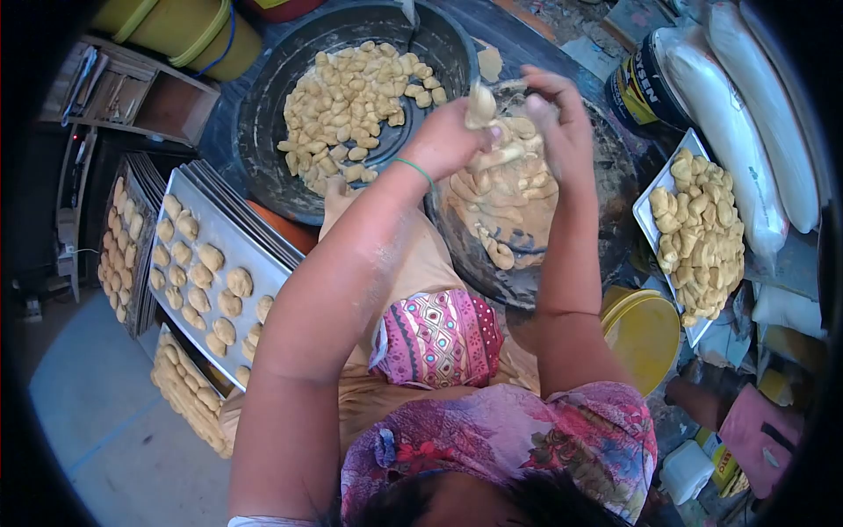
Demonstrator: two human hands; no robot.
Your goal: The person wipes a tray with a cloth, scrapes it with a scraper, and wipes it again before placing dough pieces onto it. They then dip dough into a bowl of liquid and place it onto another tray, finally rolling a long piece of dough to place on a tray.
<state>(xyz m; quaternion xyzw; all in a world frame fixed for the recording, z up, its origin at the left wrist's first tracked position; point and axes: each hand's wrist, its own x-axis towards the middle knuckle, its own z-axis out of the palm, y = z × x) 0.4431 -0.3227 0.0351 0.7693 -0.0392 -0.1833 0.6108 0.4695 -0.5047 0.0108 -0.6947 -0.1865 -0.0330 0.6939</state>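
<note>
My left hand (452,140), with a green band at the wrist, is closed on a piece of dough (480,107) that sticks up by its thumb. Just to the right, my right hand (562,123) is raised with its fingers apart and slightly blurred; nothing shows between them. Both hands are over a round dark tray (615,184) with strips of dough (527,176) and brown crumbs in it. A large black basin (263,167) at the upper left holds many small dough pieces (347,105).
At the left stand stacked metal trays (211,290) with dough balls. A white tray (648,206) heaped with dough lies at the right, near a yellow bucket (645,338), a dark paint bucket (645,83) and filled plastic bags (724,132). A wooden box (176,105) sits upper left.
</note>
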